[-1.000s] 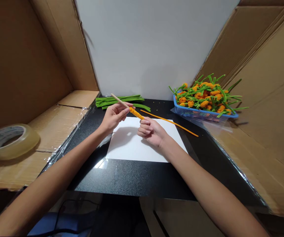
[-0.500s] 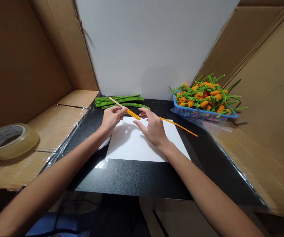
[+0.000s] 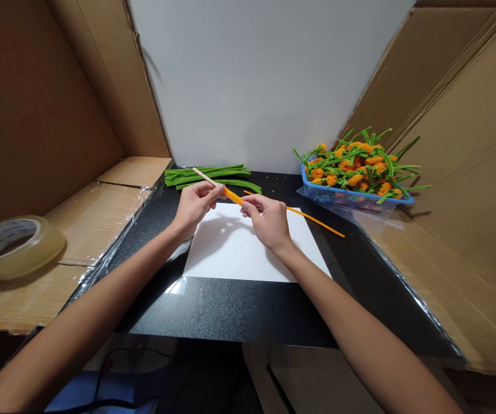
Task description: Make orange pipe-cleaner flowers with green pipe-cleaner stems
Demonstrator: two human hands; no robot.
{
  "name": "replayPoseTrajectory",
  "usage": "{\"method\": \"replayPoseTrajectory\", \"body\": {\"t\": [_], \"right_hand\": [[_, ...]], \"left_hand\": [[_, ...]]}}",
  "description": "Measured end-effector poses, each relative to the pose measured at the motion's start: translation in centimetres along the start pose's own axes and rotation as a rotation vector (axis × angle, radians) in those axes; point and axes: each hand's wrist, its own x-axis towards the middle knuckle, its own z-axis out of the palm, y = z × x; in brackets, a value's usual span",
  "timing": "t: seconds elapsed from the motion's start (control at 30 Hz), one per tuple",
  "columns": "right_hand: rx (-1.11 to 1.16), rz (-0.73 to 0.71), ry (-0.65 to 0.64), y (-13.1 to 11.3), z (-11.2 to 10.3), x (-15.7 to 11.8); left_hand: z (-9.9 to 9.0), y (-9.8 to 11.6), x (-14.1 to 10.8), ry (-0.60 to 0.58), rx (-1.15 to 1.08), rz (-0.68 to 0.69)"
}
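My left hand [image 3: 195, 208] grips a thin wooden stick [image 3: 205, 178] above the far edge of a white paper sheet [image 3: 239, 250]. An orange pipe cleaner coil [image 3: 233, 195] wraps the stick just beyond my fingers. My right hand [image 3: 267, 222] pinches the orange pipe cleaner [image 3: 312, 221] close to the coil. Its loose length runs out to the lower right, over the paper's corner and onto the black tabletop [image 3: 231, 307]. Part of the strand is hidden behind my right hand.
A bundle of green pipe cleaners [image 3: 209, 176] lies at the back of the table. At the back right, a blue plastic basket [image 3: 338, 196] holds orange-and-green pipe cleaner flowers. Cardboard panels surround the table, and a roll of clear tape [image 3: 15, 248] sits on the left one.
My right hand's spread fingers have closed onto the orange pipe cleaner beside the coil. The pipe cleaner's loose end has swung slightly, and my left hand has stayed nearly still.
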Motion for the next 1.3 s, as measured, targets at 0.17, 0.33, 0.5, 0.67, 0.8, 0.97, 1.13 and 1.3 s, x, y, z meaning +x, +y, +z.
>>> {"method": "replayPoseTrajectory", "body": {"t": [0.17, 0.33, 0.5, 0.67, 0.8, 0.97, 1.13, 1.3], "right_hand": [[0.571, 0.552, -0.202, -0.3, -0.9, 0.9], [0.852, 0.78, -0.365, -0.5, -1.7, 1.0], [0.813, 0.741, -0.366, -0.6, -1.2, 0.8], [0.478, 0.428, -0.292, -0.2, -0.4, 0.5], [0.067, 0.128, -0.23, 0.0, -0.1, 0.1], [0.289, 0.241, -0.35, -0.1, -0.3, 0.2], [0.686, 0.533, -0.404, -0.4, -0.8, 0.4], [0.648, 0.475, -0.396, -0.7, -0.5, 0.2]], "left_hand": [[-0.7, 0.2, 0.5, -0.115, -0.011, 0.059], [-1.5, 0.2, 0.7, -0.177, 0.004, 0.037], [-1.3, 0.1, 0.7, -0.123, 0.053, 0.037], [-0.7, 0.0, 0.5, -0.008, 0.12, 0.004], [-0.5, -0.2, 0.4, -0.01, 0.132, -0.013], [-0.6, 0.0, 0.5, -0.048, 0.033, -0.021], [-0.8, 0.5, 0.5, -0.097, -0.054, 0.001], [-0.6, 0.6, 0.5, -0.014, -0.019, 0.005]]}}
